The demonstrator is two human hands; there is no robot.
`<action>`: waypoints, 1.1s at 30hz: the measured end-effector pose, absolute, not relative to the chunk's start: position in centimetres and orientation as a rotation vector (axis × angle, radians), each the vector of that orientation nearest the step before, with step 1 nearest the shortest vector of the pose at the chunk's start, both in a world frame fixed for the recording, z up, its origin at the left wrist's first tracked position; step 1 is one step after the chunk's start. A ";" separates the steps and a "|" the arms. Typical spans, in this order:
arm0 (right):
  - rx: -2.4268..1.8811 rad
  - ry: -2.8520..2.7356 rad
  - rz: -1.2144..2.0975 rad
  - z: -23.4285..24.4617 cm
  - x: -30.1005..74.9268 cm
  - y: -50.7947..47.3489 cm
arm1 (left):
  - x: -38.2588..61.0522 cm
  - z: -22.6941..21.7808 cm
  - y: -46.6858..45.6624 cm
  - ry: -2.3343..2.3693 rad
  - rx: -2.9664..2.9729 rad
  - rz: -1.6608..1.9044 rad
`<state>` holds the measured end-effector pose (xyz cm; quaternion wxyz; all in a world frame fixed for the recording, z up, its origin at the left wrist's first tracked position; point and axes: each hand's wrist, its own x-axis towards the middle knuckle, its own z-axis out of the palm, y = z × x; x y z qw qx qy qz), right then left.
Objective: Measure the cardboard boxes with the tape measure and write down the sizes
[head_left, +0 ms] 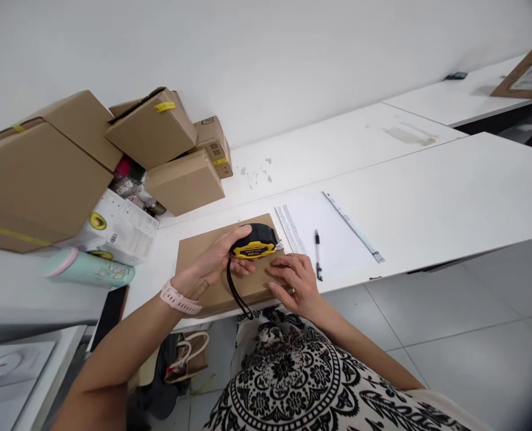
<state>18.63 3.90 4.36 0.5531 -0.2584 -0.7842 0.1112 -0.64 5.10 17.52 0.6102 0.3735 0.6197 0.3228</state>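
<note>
My left hand is closed around a black and yellow tape measure, thumb on top, with its black wrist strap hanging down. A metal end hook shows at the tape measure's right side. Beneath it lies a flat brown cardboard box at the table's front edge. My right hand rests on the box's right end, just below the hook, fingers apart and slightly bent, with nothing visible in them. Right of the box are a sheet of white paper, a printed strip, a black pen and a ruler.
Several cardboard boxes are stacked at the back left. A white avocado-print box and a mint bottle stand or lie before them. Another carton sits far right. A paper bag is below the table.
</note>
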 end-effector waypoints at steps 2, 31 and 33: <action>-0.639 -1.859 0.234 4.2 18.3 3.9 | -0.9 17.5 4.8 1.426 0.851 0.735; -0.889 -2.008 0.379 5.5 17.8 4.7 | -13.1 18.0 -12.2 1.790 0.427 1.202; -0.874 -2.029 0.377 5.5 17.9 4.9 | -14.1 17.6 -14.8 1.835 0.385 1.248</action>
